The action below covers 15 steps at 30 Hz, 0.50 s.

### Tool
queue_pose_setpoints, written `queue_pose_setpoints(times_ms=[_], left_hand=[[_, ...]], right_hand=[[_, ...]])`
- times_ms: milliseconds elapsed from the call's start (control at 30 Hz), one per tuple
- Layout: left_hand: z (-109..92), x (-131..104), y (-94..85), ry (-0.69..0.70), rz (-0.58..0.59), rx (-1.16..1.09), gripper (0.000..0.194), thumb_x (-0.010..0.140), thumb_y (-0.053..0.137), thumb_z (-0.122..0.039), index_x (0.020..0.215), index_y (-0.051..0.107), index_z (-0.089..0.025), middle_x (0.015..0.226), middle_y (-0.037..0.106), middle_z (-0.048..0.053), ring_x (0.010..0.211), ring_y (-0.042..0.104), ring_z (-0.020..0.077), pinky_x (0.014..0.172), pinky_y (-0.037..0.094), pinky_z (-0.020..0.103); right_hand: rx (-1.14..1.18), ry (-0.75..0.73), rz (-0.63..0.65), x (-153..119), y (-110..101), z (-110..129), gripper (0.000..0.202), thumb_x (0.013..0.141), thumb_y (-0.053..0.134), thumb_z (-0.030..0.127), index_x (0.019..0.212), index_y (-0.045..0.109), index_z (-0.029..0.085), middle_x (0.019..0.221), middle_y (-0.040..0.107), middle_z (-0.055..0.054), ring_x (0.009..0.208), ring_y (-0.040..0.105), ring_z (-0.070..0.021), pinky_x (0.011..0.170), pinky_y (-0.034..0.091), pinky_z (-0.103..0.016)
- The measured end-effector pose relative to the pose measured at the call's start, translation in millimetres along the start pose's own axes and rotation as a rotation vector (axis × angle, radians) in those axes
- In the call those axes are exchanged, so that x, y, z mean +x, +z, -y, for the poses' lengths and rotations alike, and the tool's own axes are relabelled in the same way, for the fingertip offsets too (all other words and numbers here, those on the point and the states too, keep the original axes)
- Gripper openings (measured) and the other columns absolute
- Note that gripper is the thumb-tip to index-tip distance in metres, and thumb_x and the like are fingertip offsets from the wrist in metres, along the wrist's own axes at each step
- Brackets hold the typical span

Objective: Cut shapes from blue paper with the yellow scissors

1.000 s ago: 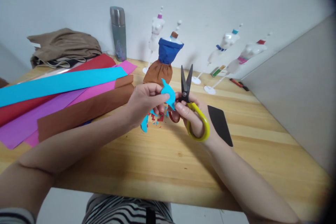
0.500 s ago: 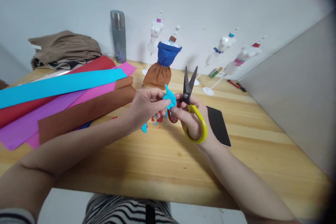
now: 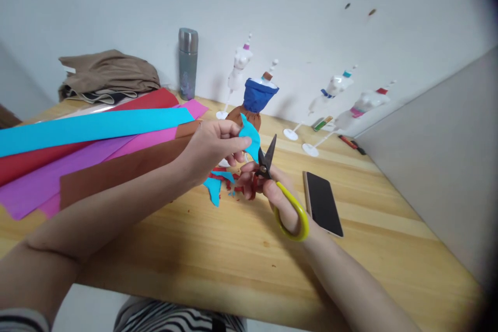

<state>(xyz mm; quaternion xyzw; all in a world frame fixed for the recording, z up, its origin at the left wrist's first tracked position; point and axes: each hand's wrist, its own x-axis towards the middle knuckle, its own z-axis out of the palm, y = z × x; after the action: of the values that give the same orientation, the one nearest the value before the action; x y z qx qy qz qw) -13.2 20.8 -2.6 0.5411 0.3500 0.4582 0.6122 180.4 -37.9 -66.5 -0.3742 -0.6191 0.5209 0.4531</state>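
Between the thumb and fingers of my left hand (image 3: 218, 145) is a small curved piece of light-blue paper or fabric (image 3: 251, 136) with a pointed top. My right hand (image 3: 278, 194) has its thumb and fingers through the handles of yellow-and-red scissors (image 3: 292, 212). The dark blades stand apart, and one of them lies at the lower right edge of the light-blue piece. Below my hands, light-blue scraps (image 3: 213, 189) and small red bits lie on the wooden table (image 3: 218, 254).
Long coloured strips (image 3: 97, 127) are piled at the left, beside folded brown cloth (image 3: 112, 72). A metal flask (image 3: 188, 65) and several white mini mannequins stand at the back, one in a blue top (image 3: 259, 96) and brown skirt. A phone (image 3: 322, 202) lies right.
The scissors have turned and dropped from upright beside the light-blue piece to its lower edge. The fingers of my right hand have left the piece. The camera view has tilted slightly up.
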Motion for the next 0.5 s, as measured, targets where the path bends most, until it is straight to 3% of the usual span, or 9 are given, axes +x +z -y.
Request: queue_pose_setpoints(times_ms=[167,500], left_hand=[[-4.3,-2.4,3.2,0.018,-0.041,0.059,0.018,0.082,0.072,-0.009,0.066,0.068,-0.014,0.057,0.069,0.001,0.052,0.06,0.0086,0.055,0.05,0.019],[-4.1,-3.2,5.4,-0.017,-0.083,0.041,0.022,0.087,0.069,-0.006,0.066,0.068,-0.014,0.055,0.067,-0.001,0.051,0.06,0.0082,0.053,0.05,0.018]], right_hand=[[-0.108,-0.053,0.031,-2.8,-3.1,-3.4,0.058,0.098,0.066,0.076,0.123,0.069,0.024,0.102,0.074,-0.009,0.078,0.064,-0.0212,0.071,0.054,-0.036],[-0.209,-0.115,0.029,2.0,1.3,-1.4,0.062,0.098,0.06,0.081,0.114,0.066,0.022,0.089,0.067,-0.005,0.07,0.056,-0.0183,0.067,0.048,-0.034]])
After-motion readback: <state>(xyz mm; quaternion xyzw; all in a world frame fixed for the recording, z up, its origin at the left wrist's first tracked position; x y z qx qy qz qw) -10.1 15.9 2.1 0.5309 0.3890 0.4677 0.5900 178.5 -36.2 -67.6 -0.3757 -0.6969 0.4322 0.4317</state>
